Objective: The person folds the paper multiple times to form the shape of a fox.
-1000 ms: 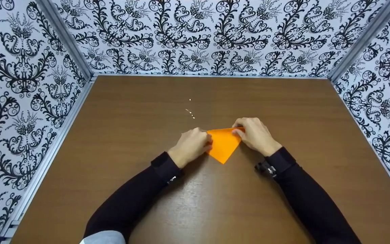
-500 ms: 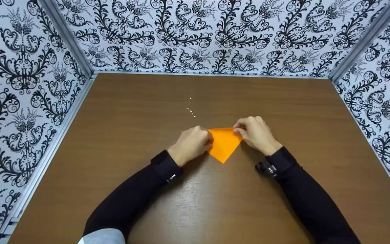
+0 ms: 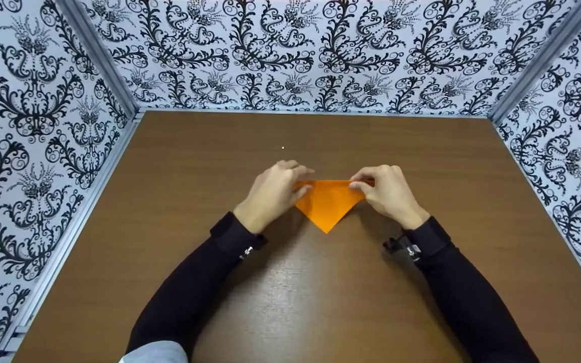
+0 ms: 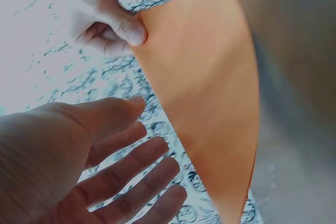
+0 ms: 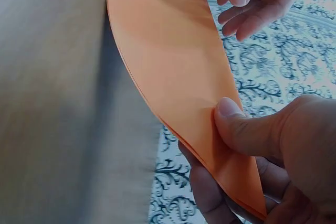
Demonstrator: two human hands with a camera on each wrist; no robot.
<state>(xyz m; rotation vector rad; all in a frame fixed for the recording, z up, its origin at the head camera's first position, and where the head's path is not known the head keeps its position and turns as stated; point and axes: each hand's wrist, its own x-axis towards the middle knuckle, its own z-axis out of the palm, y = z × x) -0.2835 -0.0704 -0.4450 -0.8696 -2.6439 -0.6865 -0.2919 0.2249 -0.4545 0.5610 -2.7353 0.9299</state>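
An orange sheet of paper [image 3: 328, 204], folded into a triangle, is held above the brown table with one point toward the person and its long edge away. My right hand [image 3: 391, 194] pinches the paper at its right end, thumb [image 5: 233, 124] on the near face and fingers behind. My left hand [image 3: 273, 191] is beside the left end. In the left wrist view the left hand's fingers [image 4: 142, 163] are spread and relaxed, apart from the paper's edge. The right wrist view shows layered edges along the paper's curved side.
Brown tabletop [image 3: 421, 151] lies under both hands. Patterned black-and-white panels [image 3: 280, 55] with grey metal frame bars [image 3: 101, 58] stand at the back and sides. A tiny white speck [image 3: 283, 147] lies on the table beyond the left hand.
My left hand has let go of the paper and moved left and away from the person. The paper and right hand have shifted slightly farther away, and more of the paper's left side shows.
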